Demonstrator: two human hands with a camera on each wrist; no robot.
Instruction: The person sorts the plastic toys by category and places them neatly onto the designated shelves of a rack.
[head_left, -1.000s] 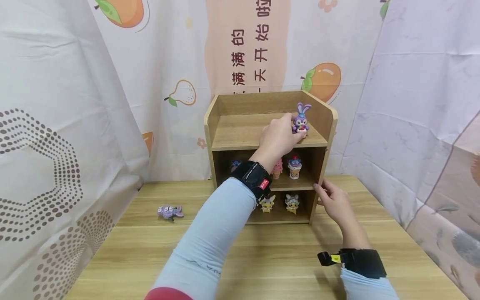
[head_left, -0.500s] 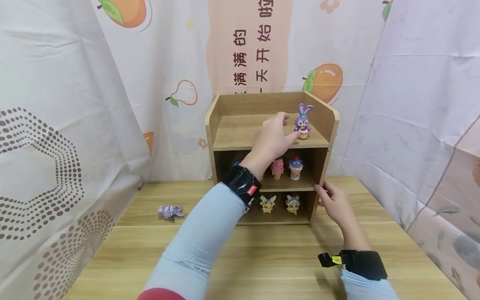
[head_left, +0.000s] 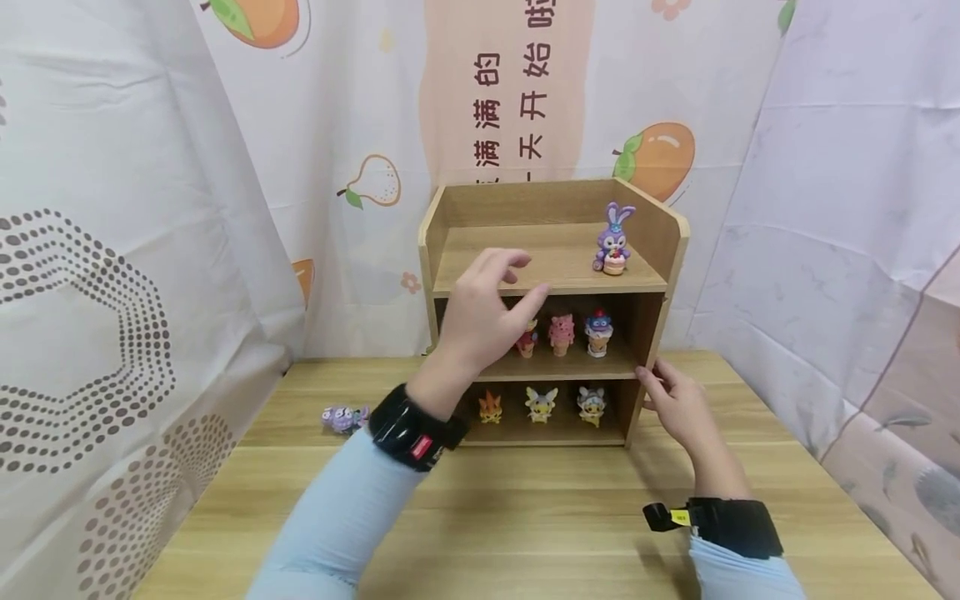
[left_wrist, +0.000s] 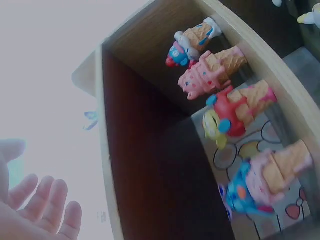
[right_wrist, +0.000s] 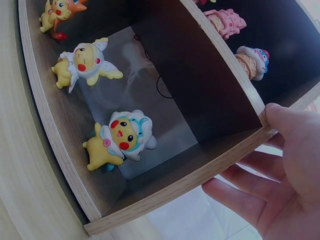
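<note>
1. Left hand (head_left: 480, 312) spread, empty, before the wooden shelf (head_left: 678, 250); purple rabbit figurine (head_left: 614, 240) upright on top tier, up-right of it.
2. Right hand (head_left: 678, 408) lies nearer below, fingers relaxed against shelf's right wall.

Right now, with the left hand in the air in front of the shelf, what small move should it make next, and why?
Probably the left hand should go down and left to the small purple figure lying on the table. The hand is open and holds nothing, the purple rabbit already stands on the top shelf, and the right hand steadies the shelf's side.
</note>
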